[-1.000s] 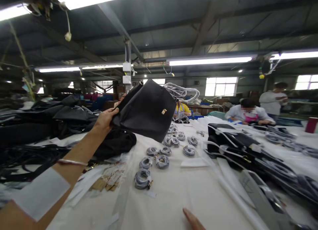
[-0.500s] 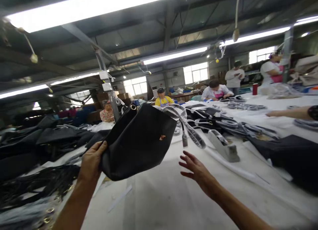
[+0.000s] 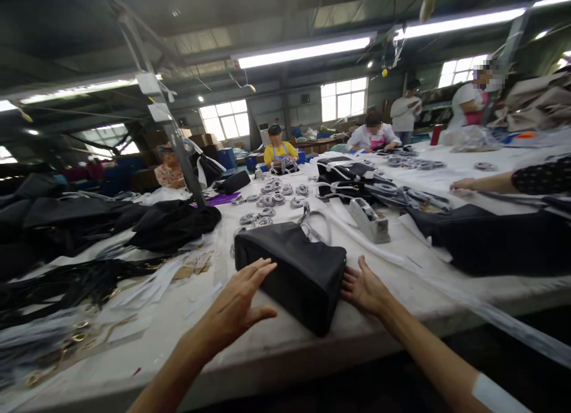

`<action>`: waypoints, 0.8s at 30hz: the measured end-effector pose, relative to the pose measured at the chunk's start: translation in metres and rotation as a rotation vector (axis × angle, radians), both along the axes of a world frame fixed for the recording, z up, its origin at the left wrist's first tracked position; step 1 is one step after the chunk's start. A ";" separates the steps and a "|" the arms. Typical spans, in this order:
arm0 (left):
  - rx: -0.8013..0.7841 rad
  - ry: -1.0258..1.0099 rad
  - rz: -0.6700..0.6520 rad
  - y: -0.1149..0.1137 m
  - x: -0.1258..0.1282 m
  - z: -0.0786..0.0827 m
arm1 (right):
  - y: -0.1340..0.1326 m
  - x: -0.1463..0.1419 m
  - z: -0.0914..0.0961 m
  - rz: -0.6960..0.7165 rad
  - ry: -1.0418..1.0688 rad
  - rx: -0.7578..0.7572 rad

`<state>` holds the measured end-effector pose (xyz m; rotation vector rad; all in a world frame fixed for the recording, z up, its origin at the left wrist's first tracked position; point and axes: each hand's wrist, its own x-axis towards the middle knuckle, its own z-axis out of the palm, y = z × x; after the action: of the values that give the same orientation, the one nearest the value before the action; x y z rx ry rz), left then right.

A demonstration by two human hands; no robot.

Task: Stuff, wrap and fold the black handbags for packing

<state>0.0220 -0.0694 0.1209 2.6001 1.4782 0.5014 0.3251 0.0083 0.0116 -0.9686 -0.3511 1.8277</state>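
Observation:
A black handbag lies on the white-covered table in front of me, its base turned toward me. Wrapped straps stick out behind it. My left hand is open at the bag's near left side, fingers stretched and thumb apart; whether it touches the bag I cannot tell. At the bag's right end, my right hand is open too, its fingertips against or just beside the black material.
A grey tape dispenser stands behind my right hand. Coiled wrapped straps lie farther back. Black bags and straps are heaped at left. At right, a co-worker's hand is near another black bag. A metal post rises at left.
The handbag has come down from the air onto the table and turned. My left hand has let go of it. My right hand has moved to the bag's right end. The view has tilted downward.

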 end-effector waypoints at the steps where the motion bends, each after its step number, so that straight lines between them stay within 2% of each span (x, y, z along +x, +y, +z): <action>1: 0.026 0.041 0.003 0.014 -0.005 -0.005 | -0.003 0.005 -0.002 -0.008 0.000 0.012; 6: 0.133 0.196 0.049 0.084 -0.013 -0.016 | -0.001 -0.006 0.003 0.005 -0.147 0.022; 9: 0.096 0.265 -0.004 0.104 -0.009 -0.013 | 0.013 -0.012 0.004 0.004 -0.325 0.050; 11: 0.057 0.286 -0.052 0.100 -0.002 -0.008 | 0.024 -0.010 0.006 -0.038 -0.448 0.089; 14: 0.032 0.257 -0.117 0.073 0.017 -0.001 | 0.043 0.002 0.016 -0.089 -0.543 0.130; 19: -0.054 0.162 -0.164 0.028 0.041 -0.003 | 0.065 0.020 0.023 -0.024 -0.586 0.260; 22: -0.044 0.112 -0.112 0.022 0.037 -0.010 | 0.067 0.025 0.022 0.024 -0.587 0.201; 24: -0.021 0.005 -0.076 0.025 0.030 -0.014 | 0.066 0.028 0.036 0.041 -0.574 0.192</action>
<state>0.0521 -0.0440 0.1070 2.6315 1.3724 0.4690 0.3533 0.0746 0.0473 -1.3436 -0.8845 1.4884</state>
